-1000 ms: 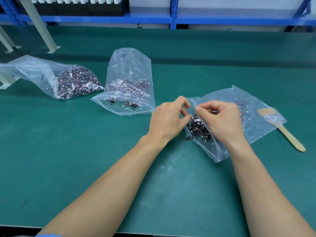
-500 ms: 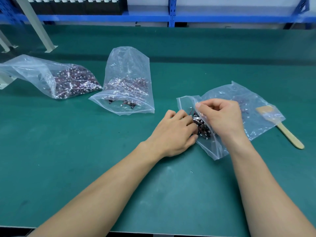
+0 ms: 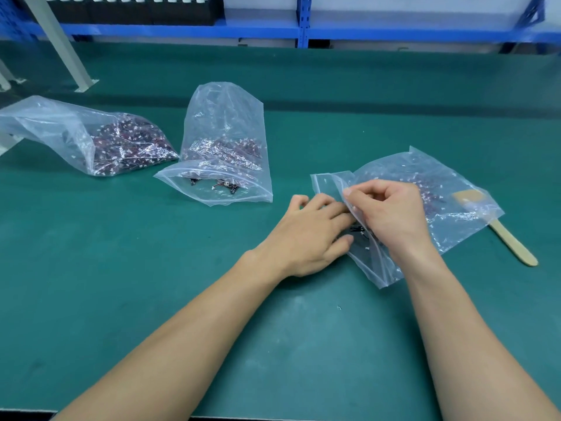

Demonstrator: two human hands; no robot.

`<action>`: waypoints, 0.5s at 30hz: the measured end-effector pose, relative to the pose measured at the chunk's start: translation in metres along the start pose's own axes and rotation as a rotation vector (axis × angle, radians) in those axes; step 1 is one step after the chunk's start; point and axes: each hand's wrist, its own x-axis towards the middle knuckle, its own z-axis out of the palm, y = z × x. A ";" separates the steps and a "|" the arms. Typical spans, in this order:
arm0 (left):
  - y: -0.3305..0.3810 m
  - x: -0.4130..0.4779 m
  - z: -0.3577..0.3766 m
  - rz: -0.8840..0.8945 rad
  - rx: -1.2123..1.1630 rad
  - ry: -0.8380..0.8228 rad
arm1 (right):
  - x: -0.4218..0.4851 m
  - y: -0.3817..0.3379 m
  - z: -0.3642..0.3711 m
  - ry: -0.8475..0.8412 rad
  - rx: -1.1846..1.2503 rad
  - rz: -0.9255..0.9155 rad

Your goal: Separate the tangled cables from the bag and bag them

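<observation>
Green workbench top (image 3: 151, 314) fills the view. Behind it, blue steel rack beam (image 3: 182, 31) w/ upright post (image 3: 300, 22), pale panel (image 3: 409, 7) at back. Grey angled leg (image 3: 57, 41) top left, foot on bench. Light even, soft.

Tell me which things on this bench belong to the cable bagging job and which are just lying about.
Job: right-hand bag, pinched by the right hand; cables at its mouth, by the left hand; middle bag; left bag.
Lying about: wooden paddle, head seen through that bag's corner; blue shelving behind.
</observation>
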 end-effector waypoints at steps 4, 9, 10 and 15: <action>-0.009 -0.008 -0.004 -0.036 -0.004 0.042 | -0.001 0.000 0.001 -0.001 0.000 0.006; 0.003 -0.001 0.004 -0.005 -0.029 -0.020 | 0.000 0.003 0.003 0.001 -0.033 0.003; 0.003 -0.002 0.004 0.002 -0.039 -0.017 | 0.000 0.004 0.003 -0.007 -0.035 0.004; -0.018 -0.016 -0.011 -0.033 -0.109 0.003 | -0.002 0.008 0.004 -0.074 -0.130 -0.083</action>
